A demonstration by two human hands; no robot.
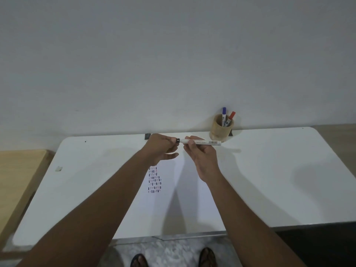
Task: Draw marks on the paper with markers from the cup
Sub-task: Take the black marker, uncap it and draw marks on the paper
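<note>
A white marker [204, 142] lies level in the air above the table, its barcode end pointing right. My right hand [200, 155] grips its barrel. My left hand [161, 149] pinches the black cap [177, 140] at the marker's left end. Under both hands lies the white paper [173, 205], with rows of several short red, blue and black marks [154, 180] near its upper left. The wooden cup [221, 128] stands at the table's back edge, right of my hands, holding a blue-capped marker [224, 114] and a red-capped marker [231, 117].
The white table [269, 170] has rounded corners and meets the wall at the back. A small dark block [147, 136] sits at the back edge, a small pale scrap [58, 168] at the left. A wooden surface [17, 170] adjoins on the left. My feet [173, 259] show below.
</note>
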